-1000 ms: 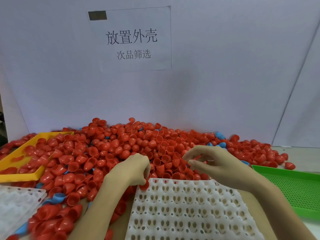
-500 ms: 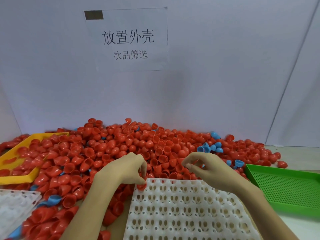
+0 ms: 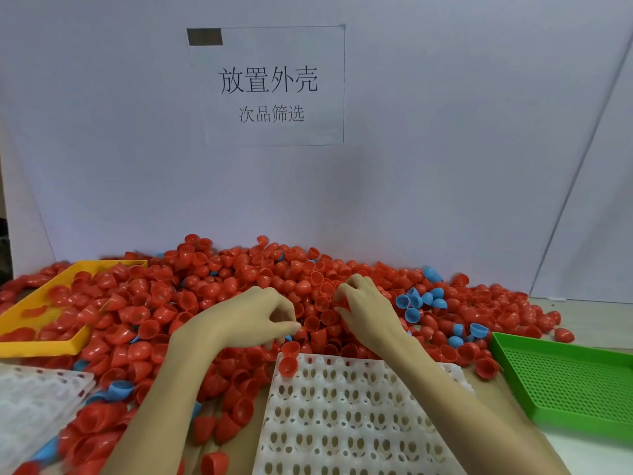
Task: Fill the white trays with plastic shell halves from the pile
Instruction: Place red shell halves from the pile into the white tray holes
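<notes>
— Hands?
— Both in the pile of shell halves [image 3: 239, 286], just beyond the near white tray [image 3: 359, 423]. Left hand [image 3: 253, 320] and right hand [image 3: 366, 310] have curled fingers; what they hold, I cannot tell.
— Tray contents?
— One red shell [image 3: 288, 366] at its far-left corner.

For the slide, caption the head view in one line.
Both hands, left hand and right hand, dig into the red shell pile behind a white tray holding one red shell half.
</notes>
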`<state>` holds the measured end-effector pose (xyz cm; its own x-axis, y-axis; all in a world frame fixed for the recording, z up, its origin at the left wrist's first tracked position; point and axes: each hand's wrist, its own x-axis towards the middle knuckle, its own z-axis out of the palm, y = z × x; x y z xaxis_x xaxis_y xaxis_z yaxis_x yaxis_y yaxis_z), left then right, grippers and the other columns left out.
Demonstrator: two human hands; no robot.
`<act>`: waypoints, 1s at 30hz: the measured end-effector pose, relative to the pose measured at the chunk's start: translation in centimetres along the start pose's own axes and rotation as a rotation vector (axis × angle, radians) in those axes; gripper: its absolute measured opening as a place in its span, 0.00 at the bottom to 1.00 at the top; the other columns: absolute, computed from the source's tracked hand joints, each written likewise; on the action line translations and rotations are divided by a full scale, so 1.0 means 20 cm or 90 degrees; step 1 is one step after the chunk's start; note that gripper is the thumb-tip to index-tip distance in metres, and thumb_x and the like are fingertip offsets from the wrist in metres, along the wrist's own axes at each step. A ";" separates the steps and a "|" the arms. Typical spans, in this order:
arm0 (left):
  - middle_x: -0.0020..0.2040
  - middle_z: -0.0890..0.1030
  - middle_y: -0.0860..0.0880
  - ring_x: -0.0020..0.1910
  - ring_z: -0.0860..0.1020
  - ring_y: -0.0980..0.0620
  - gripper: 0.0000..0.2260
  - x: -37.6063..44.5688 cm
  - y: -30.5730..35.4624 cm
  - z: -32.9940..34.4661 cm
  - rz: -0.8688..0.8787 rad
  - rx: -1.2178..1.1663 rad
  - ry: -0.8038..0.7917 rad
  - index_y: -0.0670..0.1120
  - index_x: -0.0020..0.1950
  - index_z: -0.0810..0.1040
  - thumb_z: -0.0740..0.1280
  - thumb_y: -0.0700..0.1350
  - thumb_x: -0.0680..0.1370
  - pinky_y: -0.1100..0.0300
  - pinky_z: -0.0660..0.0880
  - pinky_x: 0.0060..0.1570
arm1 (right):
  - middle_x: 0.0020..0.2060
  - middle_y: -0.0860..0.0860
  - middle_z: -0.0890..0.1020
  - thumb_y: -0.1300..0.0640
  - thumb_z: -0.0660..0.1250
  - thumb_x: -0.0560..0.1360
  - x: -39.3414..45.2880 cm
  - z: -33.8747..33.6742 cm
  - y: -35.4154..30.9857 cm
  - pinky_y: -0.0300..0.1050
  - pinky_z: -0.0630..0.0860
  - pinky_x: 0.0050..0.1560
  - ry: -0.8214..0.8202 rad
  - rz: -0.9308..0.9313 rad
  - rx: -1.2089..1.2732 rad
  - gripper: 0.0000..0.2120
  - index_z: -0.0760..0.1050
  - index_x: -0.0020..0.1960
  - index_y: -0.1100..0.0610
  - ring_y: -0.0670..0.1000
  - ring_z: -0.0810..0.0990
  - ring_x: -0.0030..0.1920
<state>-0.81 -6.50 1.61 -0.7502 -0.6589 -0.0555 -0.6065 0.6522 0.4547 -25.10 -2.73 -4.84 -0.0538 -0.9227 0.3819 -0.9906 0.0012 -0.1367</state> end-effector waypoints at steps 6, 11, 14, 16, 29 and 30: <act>0.40 0.87 0.56 0.36 0.85 0.58 0.09 -0.01 0.02 -0.01 -0.005 0.003 -0.004 0.53 0.50 0.84 0.66 0.54 0.84 0.65 0.78 0.42 | 0.57 0.48 0.76 0.53 0.71 0.81 -0.02 0.04 0.04 0.41 0.75 0.56 0.054 0.015 0.086 0.06 0.83 0.56 0.53 0.50 0.72 0.61; 0.42 0.86 0.59 0.40 0.84 0.61 0.08 -0.03 0.02 -0.04 0.020 -0.017 0.040 0.56 0.50 0.85 0.68 0.55 0.83 0.61 0.81 0.47 | 0.56 0.43 0.77 0.54 0.71 0.81 -0.14 -0.12 0.01 0.40 0.78 0.57 0.119 0.023 0.270 0.01 0.82 0.52 0.49 0.43 0.77 0.54; 0.47 0.85 0.63 0.44 0.83 0.63 0.03 -0.06 0.04 -0.07 0.062 -0.062 0.067 0.61 0.51 0.85 0.71 0.55 0.81 0.64 0.78 0.46 | 0.55 0.36 0.80 0.54 0.72 0.80 -0.30 -0.26 0.00 0.36 0.80 0.52 0.159 -0.002 0.336 0.05 0.81 0.50 0.44 0.41 0.81 0.52; 0.50 0.84 0.64 0.46 0.84 0.62 0.04 -0.07 0.06 -0.09 0.085 -0.087 0.081 0.63 0.54 0.83 0.74 0.56 0.79 0.61 0.80 0.49 | 0.55 0.36 0.83 0.52 0.71 0.79 -0.41 -0.35 -0.02 0.34 0.80 0.52 0.184 -0.006 0.387 0.04 0.81 0.51 0.44 0.40 0.82 0.55; 0.53 0.88 0.52 0.49 0.88 0.50 0.09 -0.15 0.43 -0.05 0.294 -0.325 0.072 0.54 0.60 0.79 0.74 0.50 0.80 0.57 0.80 0.61 | 0.39 0.44 0.80 0.50 0.61 0.84 -0.62 -0.54 -0.14 0.33 0.72 0.40 0.258 -0.076 0.487 0.07 0.77 0.51 0.47 0.47 0.78 0.38; 0.52 0.88 0.52 0.49 0.88 0.50 0.09 -0.16 0.43 -0.05 0.300 -0.332 0.075 0.53 0.59 0.80 0.73 0.50 0.81 0.58 0.80 0.61 | 0.39 0.43 0.80 0.51 0.62 0.84 -0.62 -0.55 -0.14 0.32 0.70 0.40 0.257 -0.080 0.496 0.06 0.77 0.51 0.48 0.46 0.77 0.37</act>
<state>-3.38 0.83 6.67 -0.8502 -0.4066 0.3345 0.0024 0.6323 0.7747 -22.99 13.02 0.84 -0.1366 -0.6911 0.7098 -0.6327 -0.4905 -0.5993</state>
